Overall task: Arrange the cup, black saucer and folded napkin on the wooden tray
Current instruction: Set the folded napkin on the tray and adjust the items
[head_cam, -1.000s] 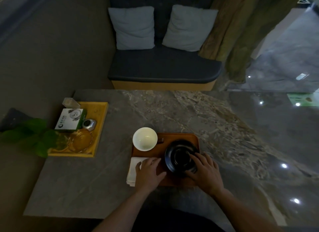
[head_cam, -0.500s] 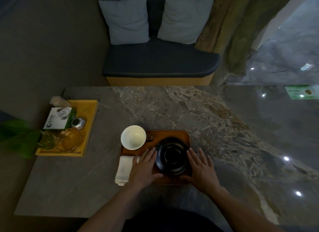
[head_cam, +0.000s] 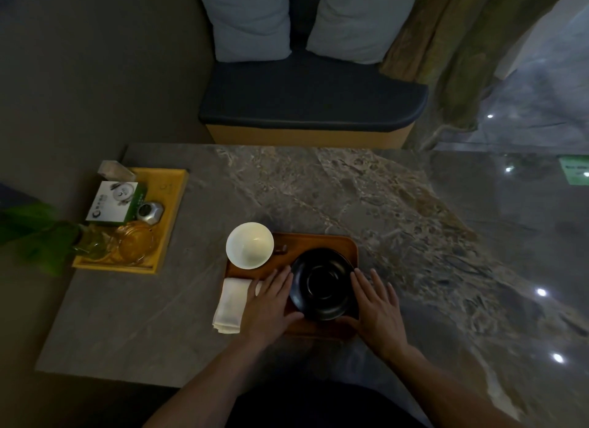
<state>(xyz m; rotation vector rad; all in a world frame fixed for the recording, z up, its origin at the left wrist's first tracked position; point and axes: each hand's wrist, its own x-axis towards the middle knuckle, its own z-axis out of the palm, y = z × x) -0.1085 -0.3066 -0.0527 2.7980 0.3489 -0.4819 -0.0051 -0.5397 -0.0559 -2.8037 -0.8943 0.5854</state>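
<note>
Dim marble table (head_cam: 318,185) carries the wooden tray (head_cam: 318,241). Both hands lie flat, grip wide and empty: left hand (head_cam: 271,303) at the black saucer's (head_cam: 322,284) nine o'clock, right hand (head_cam: 376,306) at three. The cup (head_cam: 249,245) overhangs the tray's ten o'clock corner; a nudge could tip it. The folded napkin (head_cam: 230,305) lies half off at eight.

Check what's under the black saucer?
The black saucer sits on the wooden tray, near its right end. The tray surface directly beneath is covered, so anything there can't be seen.
</note>
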